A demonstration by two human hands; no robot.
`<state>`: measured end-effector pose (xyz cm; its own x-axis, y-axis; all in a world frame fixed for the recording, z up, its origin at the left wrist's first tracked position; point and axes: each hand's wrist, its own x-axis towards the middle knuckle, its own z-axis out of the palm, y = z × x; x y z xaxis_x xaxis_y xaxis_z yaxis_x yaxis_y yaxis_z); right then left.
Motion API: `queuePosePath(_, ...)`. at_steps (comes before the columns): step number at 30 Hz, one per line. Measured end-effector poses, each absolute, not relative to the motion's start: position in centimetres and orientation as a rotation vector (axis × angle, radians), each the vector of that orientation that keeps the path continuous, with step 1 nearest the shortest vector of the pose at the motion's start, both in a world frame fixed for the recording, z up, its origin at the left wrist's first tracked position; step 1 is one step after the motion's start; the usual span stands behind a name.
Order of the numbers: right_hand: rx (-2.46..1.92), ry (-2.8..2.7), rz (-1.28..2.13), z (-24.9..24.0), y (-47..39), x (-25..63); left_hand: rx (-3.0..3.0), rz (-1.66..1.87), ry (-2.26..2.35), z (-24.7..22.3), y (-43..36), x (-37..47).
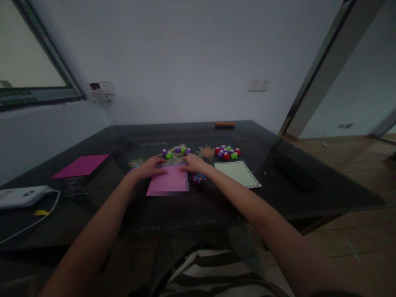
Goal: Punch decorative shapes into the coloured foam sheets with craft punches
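Head view: one pink sheet, flat, under the fingers. Left hand: fingers spread, far-left corner. Right hand: fingers bent, far-right corner; any pinch, cannot tell. Beyond the fingertips: eyed toys. Nearer than the right hand: small beads. Apparent step: working the dotted far edge; next move calls for light, steady fingertips.

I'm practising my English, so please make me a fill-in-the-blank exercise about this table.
The left hand and right hand are at the ____ dotted sheet.
The pale sheet lies nearer the ____ hand.
The white device lies towards the ____ side of the table.
Missing words: pink; right; left.
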<state>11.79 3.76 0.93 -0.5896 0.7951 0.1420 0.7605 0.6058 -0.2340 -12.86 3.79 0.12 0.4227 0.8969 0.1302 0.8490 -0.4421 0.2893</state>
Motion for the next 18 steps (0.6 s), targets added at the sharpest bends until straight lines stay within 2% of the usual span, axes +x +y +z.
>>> queuePosePath(4,-1.275,-2.640,0.104,-0.4,3.8,11.7,2.564,0.339,1.484,-0.7,4.3,-13.4)
queuePosePath(12,-1.230,-2.546,0.171,-1.0,3.8,11.7,2.569,0.430,1.450,-0.3,4.2,-13.2)
queuePosePath(18,-1.251,-2.557,0.182,-0.8,3.7,11.6,2.612,0.365,1.472,-0.1,4.1,-13.1)
